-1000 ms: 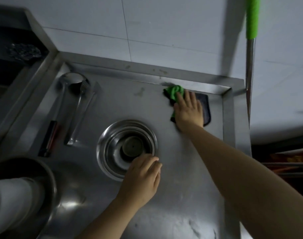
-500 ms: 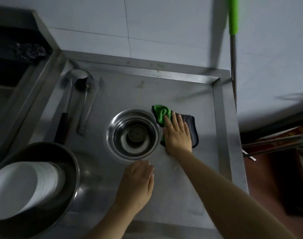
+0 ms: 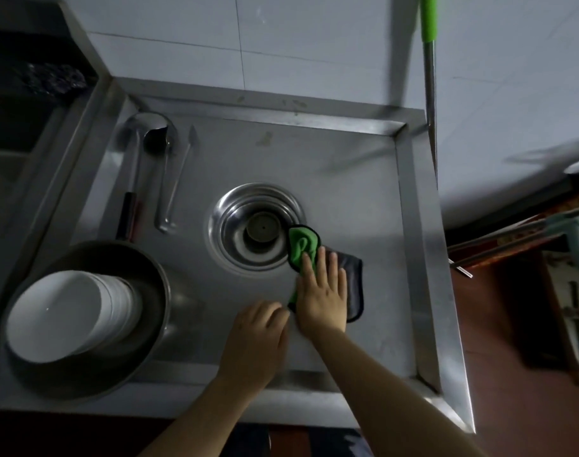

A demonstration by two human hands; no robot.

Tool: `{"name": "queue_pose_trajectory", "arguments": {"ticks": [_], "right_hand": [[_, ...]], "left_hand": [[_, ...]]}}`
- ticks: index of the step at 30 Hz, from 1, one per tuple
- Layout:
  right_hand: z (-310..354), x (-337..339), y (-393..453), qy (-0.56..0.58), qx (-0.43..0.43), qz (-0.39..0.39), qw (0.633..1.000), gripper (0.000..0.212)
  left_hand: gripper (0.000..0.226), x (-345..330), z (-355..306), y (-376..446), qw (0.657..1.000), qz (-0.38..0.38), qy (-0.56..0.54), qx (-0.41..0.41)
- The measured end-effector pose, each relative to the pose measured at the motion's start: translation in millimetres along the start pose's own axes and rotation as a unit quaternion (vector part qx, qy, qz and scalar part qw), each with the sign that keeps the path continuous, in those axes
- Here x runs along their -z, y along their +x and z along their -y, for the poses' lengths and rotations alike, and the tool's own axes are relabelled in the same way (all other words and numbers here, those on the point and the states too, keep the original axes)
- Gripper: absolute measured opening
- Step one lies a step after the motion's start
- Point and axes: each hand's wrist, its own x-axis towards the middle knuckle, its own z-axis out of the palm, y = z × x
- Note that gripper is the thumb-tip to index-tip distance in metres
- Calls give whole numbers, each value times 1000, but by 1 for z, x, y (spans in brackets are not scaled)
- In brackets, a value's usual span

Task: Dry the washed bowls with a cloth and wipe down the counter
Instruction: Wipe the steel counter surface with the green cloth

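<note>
A green and grey cloth (image 3: 353, 275) lies flat on the steel counter (image 3: 354, 179), just right of a steel bowl (image 3: 255, 227) that has a small cup inside. My right hand (image 3: 321, 291) presses on the cloth with straight fingers. My left hand (image 3: 258, 338) rests on the counter beside it, fingers loosely curled and holding nothing. A stack of white bowls (image 3: 73, 318) lies tilted in a big steel basin (image 3: 149, 282) at the front left.
A ladle (image 3: 139, 159) and a steel spoon (image 3: 175, 179) lie at the back left. A raised rim (image 3: 420, 245) bounds the counter on the right. A green-handled pole (image 3: 428, 61) leans against the tiled wall. A dark scourer (image 3: 50, 79) sits on the left ledge.
My right hand has dragged the cloth from the back right corner toward me, past the right side of the steel bowl. My left hand drew back from the bowl's rim.
</note>
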Motion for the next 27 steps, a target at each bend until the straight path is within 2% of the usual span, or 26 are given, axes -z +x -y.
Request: {"name": "queue_pose_trajectory", "arguments": {"ticks": [3, 5, 8, 10, 13, 15, 20, 23, 27], "right_hand": [[-22, 5, -10, -19, 85, 17, 996, 53], [-61, 15, -19, -40, 101, 26, 994, 53], [-120, 35, -41, -61, -2, 29, 998, 57], [-134, 43, -58, -52, -55, 41, 996, 57], [-104, 32, -76, -3, -115, 55, 992, 56], [-71, 21, -89, 9, -113, 68, 991, 57], [-14, 8, -114, -8, -26, 126, 992, 57], [10, 2, -126, -21, 37, 146, 988, 66], [29, -3, -125, -32, 104, 166, 980, 69]], "left_hand": [[21, 3, -2, -4, 1000, 3, 3, -3], [20, 4, -6, -5, 1000, 3, 6, -12], [18, 6, -11, -9, 999, 4, 0, -37], [17, 8, -12, -9, 999, 6, -5, -32], [17, 10, -10, -14, 1000, 13, 0, -16], [17, 13, -7, -22, 1000, 17, -1, -17], [22, 26, 4, -55, 999, 18, -2, -33], [20, 36, 8, -75, 999, 11, 7, -35], [20, 47, 12, -94, 999, 37, 28, -27]]}}
